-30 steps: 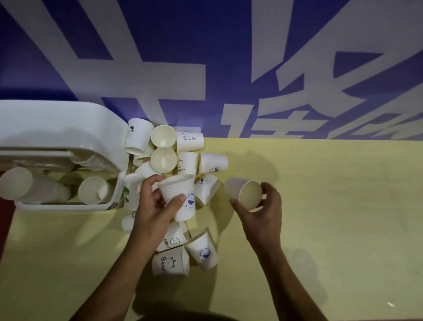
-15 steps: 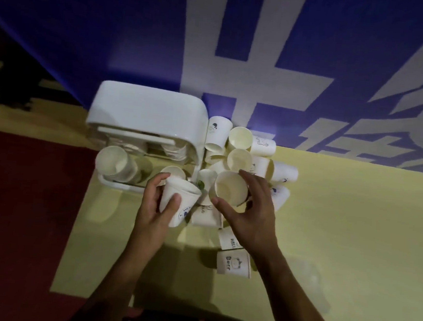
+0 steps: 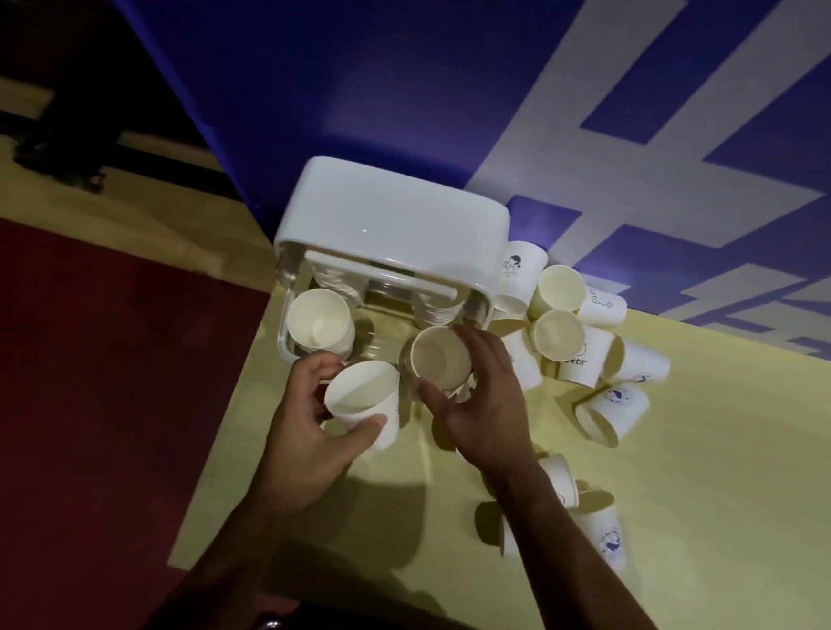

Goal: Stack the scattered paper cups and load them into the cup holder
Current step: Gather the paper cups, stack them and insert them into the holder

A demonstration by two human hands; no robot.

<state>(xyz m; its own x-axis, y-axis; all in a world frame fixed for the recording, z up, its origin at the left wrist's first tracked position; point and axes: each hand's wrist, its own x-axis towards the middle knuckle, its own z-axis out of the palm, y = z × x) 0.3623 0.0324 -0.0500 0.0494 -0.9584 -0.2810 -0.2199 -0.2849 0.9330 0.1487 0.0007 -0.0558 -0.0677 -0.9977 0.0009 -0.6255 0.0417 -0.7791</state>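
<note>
A person's left hand (image 3: 312, 431) curls thumb and fingers round one paper cup (image 3: 362, 400), mouth up, apparently kept ready for nesting. The right hand (image 3: 488, 405) pinches a second cup (image 3: 440, 359) between thumb and curled fingers at the right bay of the white cup holder (image 3: 396, 214), seemingly to seat it beside the stack (image 3: 318, 322) in the left bay. Loose cups (image 3: 617, 410) lie just right of the holder on the yellow table (image 3: 713, 487). One printed cup (image 3: 584, 358) appears to read "Bear"; the blue banner (image 3: 373, 63) has large white characters, cropped and unreadable.
</note>
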